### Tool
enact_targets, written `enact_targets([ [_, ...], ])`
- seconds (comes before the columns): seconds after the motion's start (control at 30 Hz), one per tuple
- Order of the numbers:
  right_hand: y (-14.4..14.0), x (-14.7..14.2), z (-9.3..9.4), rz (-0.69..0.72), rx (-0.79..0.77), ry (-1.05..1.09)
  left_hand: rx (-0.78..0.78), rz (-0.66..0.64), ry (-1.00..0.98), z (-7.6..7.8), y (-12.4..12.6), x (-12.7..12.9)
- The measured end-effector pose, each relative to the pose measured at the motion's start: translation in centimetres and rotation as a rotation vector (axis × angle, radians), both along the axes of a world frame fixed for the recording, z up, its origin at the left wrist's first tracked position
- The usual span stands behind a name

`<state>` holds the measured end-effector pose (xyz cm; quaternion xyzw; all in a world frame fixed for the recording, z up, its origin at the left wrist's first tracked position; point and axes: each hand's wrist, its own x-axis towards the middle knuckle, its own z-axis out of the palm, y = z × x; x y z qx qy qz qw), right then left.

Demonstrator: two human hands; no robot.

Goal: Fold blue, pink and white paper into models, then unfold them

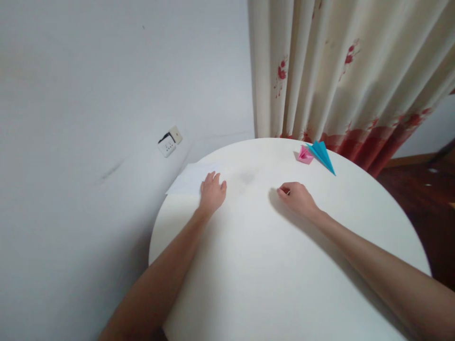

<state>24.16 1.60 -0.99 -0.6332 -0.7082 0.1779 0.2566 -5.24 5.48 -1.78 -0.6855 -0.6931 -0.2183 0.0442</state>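
White paper (192,179) under flat, spread left hand (212,193); right hand (297,198) fingers curled, contents unclear.

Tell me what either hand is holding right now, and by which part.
Left hand lies flat on the white paper at its near edge, gripping nothing. Right hand is curled shut; whether it holds anything cannot be told.

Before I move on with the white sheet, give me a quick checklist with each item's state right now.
1. Left hand flat on the white sheet: ok.
2. Sheet fully on the round table: not ok, its left corner overhangs the edge.
3. Right hand free: cannot tell, its fingers are curled, maybe on something small.
4. Pink folded paper and blue paper plane away from both hands: ok, near the far edge.
5. Table space between the hands bare: ok.
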Motion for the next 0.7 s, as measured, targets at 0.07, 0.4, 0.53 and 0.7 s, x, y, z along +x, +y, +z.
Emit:
enact_targets([
  [0.07,0.0,0.5,-0.3,0.041,-0.029,-0.001,-0.089,0.154,0.064,-0.3,0.2,-0.8],
  [0.4,0.6,1.0,0.0,0.088,-0.052,0.001,-0.257,-0.098,0.328,0.3,-4.2,4.4],
  [0.53,0.9,1.3,0.0,0.002,0.006,-0.023,-0.141,-0.462,0.256,1.0,-8.2,8.1],
  [0.7,1.1,1.4,-0.7,-0.041,0.092,-0.164,-0.179,-0.874,-0.053,1.0,-8.5,9.1],
])
